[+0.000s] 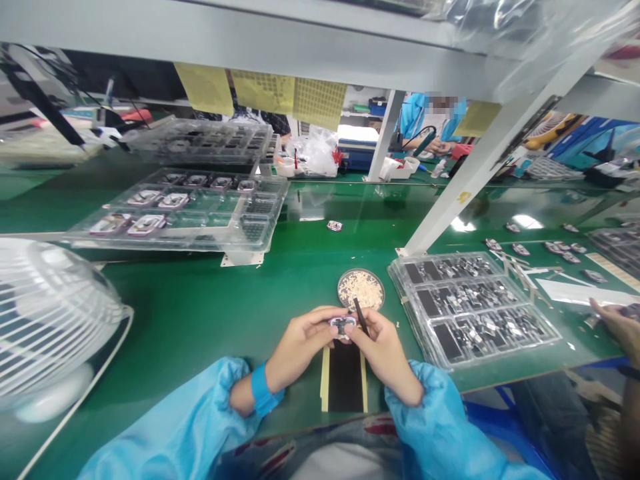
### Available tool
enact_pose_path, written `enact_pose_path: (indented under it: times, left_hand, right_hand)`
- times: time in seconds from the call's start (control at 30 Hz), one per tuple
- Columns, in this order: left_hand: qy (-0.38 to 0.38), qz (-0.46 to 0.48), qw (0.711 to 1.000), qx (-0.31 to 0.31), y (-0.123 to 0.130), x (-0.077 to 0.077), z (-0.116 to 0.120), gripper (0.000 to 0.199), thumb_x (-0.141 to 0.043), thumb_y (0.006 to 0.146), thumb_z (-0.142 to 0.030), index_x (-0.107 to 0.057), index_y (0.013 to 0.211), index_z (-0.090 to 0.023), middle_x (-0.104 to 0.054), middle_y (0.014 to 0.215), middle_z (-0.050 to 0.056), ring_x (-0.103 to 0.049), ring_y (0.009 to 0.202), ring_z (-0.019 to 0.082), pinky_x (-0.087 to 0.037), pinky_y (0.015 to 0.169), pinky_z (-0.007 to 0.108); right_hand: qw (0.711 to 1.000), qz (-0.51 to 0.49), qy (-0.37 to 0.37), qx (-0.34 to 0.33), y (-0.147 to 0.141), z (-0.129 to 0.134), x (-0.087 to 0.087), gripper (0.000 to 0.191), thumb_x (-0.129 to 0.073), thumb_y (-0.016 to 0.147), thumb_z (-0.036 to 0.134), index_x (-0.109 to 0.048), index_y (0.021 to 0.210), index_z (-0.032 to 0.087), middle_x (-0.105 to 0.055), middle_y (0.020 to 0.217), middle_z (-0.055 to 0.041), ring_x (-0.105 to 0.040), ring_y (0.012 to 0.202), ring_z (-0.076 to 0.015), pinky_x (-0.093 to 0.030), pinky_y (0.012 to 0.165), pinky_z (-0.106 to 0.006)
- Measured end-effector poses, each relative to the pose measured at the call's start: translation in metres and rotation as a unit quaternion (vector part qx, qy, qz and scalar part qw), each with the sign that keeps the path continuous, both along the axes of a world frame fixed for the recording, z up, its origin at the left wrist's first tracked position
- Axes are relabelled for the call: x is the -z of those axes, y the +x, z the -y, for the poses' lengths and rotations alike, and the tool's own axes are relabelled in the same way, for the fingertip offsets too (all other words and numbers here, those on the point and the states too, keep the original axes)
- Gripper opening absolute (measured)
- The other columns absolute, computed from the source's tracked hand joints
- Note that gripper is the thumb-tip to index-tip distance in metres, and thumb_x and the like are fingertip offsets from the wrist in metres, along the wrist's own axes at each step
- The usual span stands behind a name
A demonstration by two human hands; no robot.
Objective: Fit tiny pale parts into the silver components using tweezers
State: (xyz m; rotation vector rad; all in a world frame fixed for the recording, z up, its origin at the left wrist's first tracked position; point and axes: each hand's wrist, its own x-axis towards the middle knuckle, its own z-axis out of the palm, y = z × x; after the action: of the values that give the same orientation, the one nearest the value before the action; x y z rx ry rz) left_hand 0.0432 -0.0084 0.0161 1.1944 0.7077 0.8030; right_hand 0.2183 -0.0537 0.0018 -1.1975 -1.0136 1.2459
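Note:
Between both hands is a small electronic device housing (343, 323) with a pinkish rim and parts inside. My left hand (306, 339) grips its left side, fingers behind and thumb on the front. On the other side my right hand (381, 343) presses its thumb on the housing and also keeps dark tweezers (360, 315) between its fingers, pointing up. Below the hands lies a black mat (346, 380) edged with yellow tape. Just beyond them stands a round dish (361, 288) of small pale pieces.
A clear tray of small parts (470, 307) sits at right. Stacked trays with housings (190, 207) stand at left, near a white fan (50, 327). A slanted post (465, 180) rises at right. One loose housing (335, 227) lies ahead. Another person's hand (620, 327) is at far right.

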Motion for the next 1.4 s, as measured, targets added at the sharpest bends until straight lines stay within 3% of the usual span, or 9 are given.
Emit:
enact_pose_path:
  times: [0.17,0.37,0.47,0.7,0.87,0.97,1.1,1.27,1.4]
  left_hand:
    - [0.005,0.018,0.999,-0.029,0.005,0.009,0.001,0.03,-0.077,0.081,-0.027,-0.074,0.109,-0.016,-0.068,0.114,0.01,-0.069,0.103,0.025,-0.057,0.09,0.033]
    - [0.056,-0.1,0.993,-0.017,0.001,0.004,-0.001,0.026,-0.067,0.09,-0.032,-0.075,0.108,-0.015,-0.076,0.104,0.009,-0.069,0.102,0.026,-0.054,0.093,0.034]
    - [0.038,-0.08,0.996,-0.002,-0.001,-0.001,-0.003,0.029,-0.058,0.095,-0.034,-0.075,0.111,-0.016,-0.075,0.113,0.009,-0.068,0.104,0.025,-0.054,0.089,0.031]
    - [0.015,-0.03,0.999,0.009,0.001,-0.002,-0.002,0.027,-0.067,0.091,-0.032,-0.074,0.111,-0.016,-0.076,0.111,0.009,-0.069,0.101,0.022,-0.053,0.088,0.027]
    - [-0.009,-0.027,1.0,-0.007,0.0,-0.005,-0.005,0.026,-0.067,0.091,-0.033,-0.075,0.107,-0.015,-0.077,0.101,0.007,-0.068,0.087,0.018,-0.052,0.077,0.022]
    - [-0.029,-0.022,0.999,-0.014,-0.001,-0.004,-0.006,0.026,-0.07,0.089,-0.034,-0.074,0.105,-0.015,-0.077,0.095,0.007,-0.067,0.081,0.016,-0.051,0.072,0.022]
    - [-0.042,-0.011,0.999,-0.011,-0.001,-0.003,-0.006,0.026,-0.072,0.087,-0.035,-0.074,0.103,-0.015,-0.078,0.097,0.007,-0.069,0.084,0.018,-0.052,0.077,0.024]
    - [-0.028,-0.016,0.999,0.003,-0.002,-0.004,-0.005,0.026,-0.071,0.087,-0.033,-0.076,0.105,-0.015,-0.078,0.101,0.008,-0.069,0.093,0.02,-0.052,0.087,0.026]
    - [-0.019,-0.025,0.999,0.007,-0.003,-0.004,-0.005,0.028,-0.071,0.087,-0.034,-0.076,0.107,-0.015,-0.077,0.104,0.009,-0.069,0.095,0.021,-0.052,0.088,0.028]
  right_hand:
    - [0.999,0.031,0.017,-0.015,-0.004,0.002,0.001,0.028,-0.076,0.084,0.04,-0.068,0.094,0.016,-0.07,0.081,-0.0032,-0.066,0.074,-0.0179,-0.053,0.069,-0.027]
    - [0.997,0.071,0.022,0.025,-0.004,0.002,0.001,0.027,-0.075,0.083,0.04,-0.065,0.09,0.016,-0.069,0.083,-0.0044,-0.063,0.074,-0.0179,-0.052,0.069,-0.027]
    - [0.996,0.079,0.016,0.025,-0.003,0.004,0.003,0.025,-0.074,0.083,0.038,-0.064,0.087,0.016,-0.067,0.079,-0.0037,-0.06,0.069,-0.0164,-0.049,0.064,-0.026]
    - [0.994,0.098,0.025,0.031,-0.005,0.004,-0.003,0.022,-0.075,0.081,0.034,-0.064,0.086,0.016,-0.055,0.065,0.0029,-0.05,0.056,-0.0114,-0.041,0.053,-0.022]
    - [0.977,0.153,0.128,0.077,0.011,0.009,-0.023,0.017,-0.064,0.093,0.034,-0.068,0.087,0.018,-0.062,0.08,-0.003,-0.06,0.076,-0.0175,-0.048,0.07,-0.029]
    - [0.952,0.18,0.224,0.108,0.027,0.017,-0.035,0.031,-0.05,0.102,0.031,-0.069,0.08,0.019,-0.061,0.081,-0.0044,-0.06,0.081,-0.0183,-0.046,0.075,-0.031]
    - [0.937,0.166,0.305,0.043,0.036,0.023,-0.044,0.02,-0.053,0.102,0.03,-0.071,0.099,0.021,-0.066,0.085,-0.0052,-0.061,0.076,-0.0184,-0.047,0.065,-0.031]
    - [0.923,0.218,0.311,-0.064,0.031,0.017,-0.048,0.016,-0.06,0.096,0.016,-0.07,0.108,0.021,-0.07,0.094,-0.0069,-0.065,0.087,-0.0213,-0.052,0.079,-0.037]
    - [0.914,0.236,0.32,-0.076,0.029,0.014,-0.048,0.019,-0.059,0.095,0.013,-0.07,0.108,0.02,-0.07,0.095,-0.0071,-0.065,0.088,-0.021,-0.053,0.079,-0.036]
